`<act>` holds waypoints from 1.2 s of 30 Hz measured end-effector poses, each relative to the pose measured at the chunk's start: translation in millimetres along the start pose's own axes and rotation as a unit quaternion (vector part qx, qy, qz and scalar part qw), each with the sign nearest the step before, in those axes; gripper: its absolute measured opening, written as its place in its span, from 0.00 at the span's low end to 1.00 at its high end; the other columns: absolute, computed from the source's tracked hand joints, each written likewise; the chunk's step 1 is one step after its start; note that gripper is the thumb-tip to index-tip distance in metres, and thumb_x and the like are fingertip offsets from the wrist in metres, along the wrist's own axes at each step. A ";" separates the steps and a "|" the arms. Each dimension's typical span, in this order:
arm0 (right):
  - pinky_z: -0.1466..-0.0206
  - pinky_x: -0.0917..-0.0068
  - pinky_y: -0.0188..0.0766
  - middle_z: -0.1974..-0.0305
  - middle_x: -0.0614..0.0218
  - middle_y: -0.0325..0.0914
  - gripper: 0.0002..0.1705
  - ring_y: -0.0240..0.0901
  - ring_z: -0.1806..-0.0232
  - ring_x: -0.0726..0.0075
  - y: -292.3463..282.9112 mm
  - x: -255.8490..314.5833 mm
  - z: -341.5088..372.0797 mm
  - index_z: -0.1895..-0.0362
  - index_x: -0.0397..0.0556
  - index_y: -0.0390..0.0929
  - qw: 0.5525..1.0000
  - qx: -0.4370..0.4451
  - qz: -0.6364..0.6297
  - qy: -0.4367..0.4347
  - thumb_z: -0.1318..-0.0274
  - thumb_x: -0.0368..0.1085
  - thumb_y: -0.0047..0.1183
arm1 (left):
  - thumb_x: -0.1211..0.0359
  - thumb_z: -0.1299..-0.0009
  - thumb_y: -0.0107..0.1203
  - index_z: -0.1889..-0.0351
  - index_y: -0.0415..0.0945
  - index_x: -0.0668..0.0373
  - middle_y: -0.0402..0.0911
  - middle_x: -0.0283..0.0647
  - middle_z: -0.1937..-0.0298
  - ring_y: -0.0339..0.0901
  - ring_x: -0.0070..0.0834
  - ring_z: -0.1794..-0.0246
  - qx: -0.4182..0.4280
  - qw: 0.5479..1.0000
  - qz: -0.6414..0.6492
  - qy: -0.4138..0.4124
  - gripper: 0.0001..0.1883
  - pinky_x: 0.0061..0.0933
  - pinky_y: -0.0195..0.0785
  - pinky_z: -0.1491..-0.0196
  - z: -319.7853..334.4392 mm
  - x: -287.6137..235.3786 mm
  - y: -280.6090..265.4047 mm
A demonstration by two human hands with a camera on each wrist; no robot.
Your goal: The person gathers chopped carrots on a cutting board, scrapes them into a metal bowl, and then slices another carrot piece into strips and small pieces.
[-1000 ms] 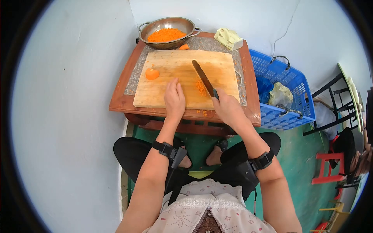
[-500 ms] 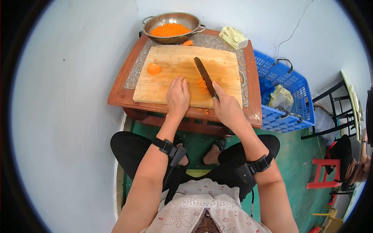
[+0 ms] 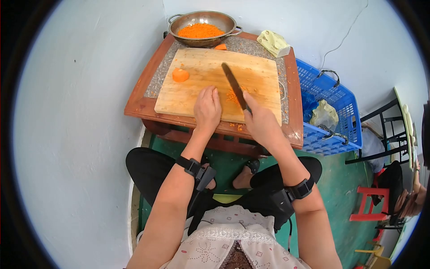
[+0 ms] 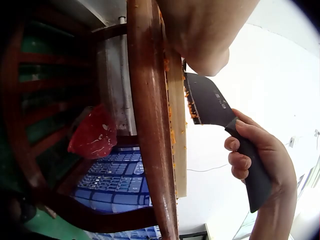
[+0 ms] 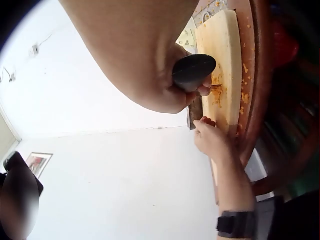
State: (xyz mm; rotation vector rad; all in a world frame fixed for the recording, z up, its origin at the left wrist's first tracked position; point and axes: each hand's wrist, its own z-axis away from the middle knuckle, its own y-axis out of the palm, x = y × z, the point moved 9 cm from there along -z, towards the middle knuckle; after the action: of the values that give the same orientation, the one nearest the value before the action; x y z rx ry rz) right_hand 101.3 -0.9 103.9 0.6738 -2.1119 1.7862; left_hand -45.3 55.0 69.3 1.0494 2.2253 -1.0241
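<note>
My right hand (image 3: 262, 123) grips the black handle (image 4: 255, 175) of a broad, dark-bladed kitchen knife (image 3: 233, 84). Orange bits cling along its cutting edge in the left wrist view. The blade slants over the wooden cutting board (image 3: 192, 105), across a small heap of minced carrot (image 3: 231, 97). Left of the knife, my left hand (image 3: 208, 107) rests at the board's near part, its fingers loosely bent and nothing showing in them. A cut carrot chunk (image 3: 180, 75) sits toward the board's left side.
Behind the board stands a metal pan (image 3: 204, 42) with minced carrot inside, a carrot piece (image 3: 221, 46) beside it. A tissue pack (image 3: 273, 43) lies at the table's back right corner. A blue plastic basket (image 3: 333, 89) stands right of the wooden table (image 3: 139, 105); walls are behind and left.
The head view has shifted a little, so board and pan appear higher. My right hand has brought the knife slightly left over the minced carrot. The left hand stays nearly in place.
</note>
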 end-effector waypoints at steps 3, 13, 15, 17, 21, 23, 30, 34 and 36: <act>0.64 0.50 0.69 0.78 0.41 0.74 0.29 0.73 0.73 0.37 0.9 -0.3 -0.3 0.37 0.46 0.60 0.999 0.020 0.020 0.029 0.45 0.34 0.44 | 0.68 0.29 0.43 0.58 0.73 0.68 0.76 0.51 0.59 0.74 0.46 0.59 -0.013 1.000 0.001 0.012 0.13 0.38 0.67 0.56 -0.8 -0.3 -0.8; 0.64 0.50 0.70 0.78 0.41 0.74 0.28 0.73 0.73 0.38 -0.9 11.7 -1.8 0.38 0.45 0.61 0.999 0.022 -0.001 0.025 0.45 0.35 0.44 | 0.71 0.30 0.40 0.48 0.64 0.70 0.68 0.57 0.51 0.66 0.51 0.49 -0.053 0.997 0.057 -0.030 0.15 0.40 0.59 0.47 3.1 10.5 -11.8; 0.66 0.50 0.70 0.78 0.42 0.74 0.28 0.73 0.74 0.38 -3.9 18.3 0.2 0.38 0.45 0.61 1.000 -0.007 -0.025 0.003 0.45 0.34 0.44 | 0.72 0.30 0.40 0.45 0.60 0.71 0.64 0.58 0.47 0.62 0.52 0.46 -0.101 0.993 0.068 -0.011 0.18 0.42 0.55 0.43 5.7 8.6 -19.4; 0.67 0.51 0.70 0.79 0.42 0.74 0.28 0.73 0.76 0.38 9.3 17.5 2.2 0.39 0.45 0.62 1.000 0.007 0.000 -0.007 0.45 0.34 0.44 | 0.72 0.30 0.40 0.42 0.56 0.71 0.60 0.58 0.44 0.59 0.50 0.42 -0.133 0.989 0.063 0.005 0.20 0.41 0.52 0.40 8.0 6.9 -24.2; 0.67 0.52 0.67 0.77 0.38 0.72 0.28 0.71 0.73 0.35 7.7 21.3 -0.1 0.38 0.44 0.61 0.999 0.037 -0.017 0.027 0.45 0.32 0.46 | 0.73 0.30 0.39 0.38 0.53 0.71 0.57 0.55 0.40 0.56 0.46 0.39 -0.158 0.986 0.047 0.014 0.22 0.39 0.51 0.39 9.5 6.4 -29.5; 0.66 0.50 0.69 0.78 0.41 0.73 0.28 0.72 0.75 0.37 5.1 29.0 0.3 0.38 0.46 0.61 0.999 0.004 -0.035 -0.013 0.45 0.34 0.45 | 0.73 0.31 0.39 0.39 0.52 0.71 0.56 0.56 0.39 0.55 0.48 0.38 -0.162 0.985 0.060 0.009 0.23 0.41 0.48 0.37 9.4 7.7 -30.1; 0.62 0.50 0.69 0.76 0.42 0.75 0.28 0.73 0.72 0.38 9.2 25.2 -1.9 0.38 0.46 0.61 0.999 0.040 -0.014 0.020 0.45 0.35 0.44 | 0.72 0.32 0.42 0.39 0.53 0.72 0.57 0.59 0.39 0.54 0.52 0.38 -0.151 0.987 0.061 0.006 0.24 0.46 0.45 0.36 9.3 9.9 -29.2; 0.62 0.50 0.69 0.75 0.42 0.75 0.28 0.73 0.71 0.38 -2.2 16.8 -2.3 0.38 0.47 0.61 0.999 0.022 -0.007 0.029 0.45 0.35 0.44 | 0.73 0.32 0.42 0.40 0.55 0.72 0.57 0.59 0.40 0.54 0.52 0.38 -0.148 0.987 0.054 0.012 0.23 0.46 0.46 0.37 8.3 5.1 -28.8; 0.62 0.50 0.69 0.76 0.42 0.75 0.28 0.73 0.71 0.38 4.6 10.8 -3.9 0.38 0.48 0.61 1.000 0.013 -0.003 0.006 0.45 0.35 0.44 | 0.73 0.33 0.42 0.40 0.55 0.72 0.58 0.59 0.40 0.55 0.52 0.38 -0.147 0.988 0.045 0.018 0.23 0.46 0.46 0.37 7.7 1.3 -29.2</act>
State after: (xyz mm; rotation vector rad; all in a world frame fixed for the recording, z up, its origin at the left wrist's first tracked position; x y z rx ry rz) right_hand 89.5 1.7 106.2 0.6738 -2.0814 1.8122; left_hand -68.6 37.0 76.2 1.0312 2.2494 -0.6192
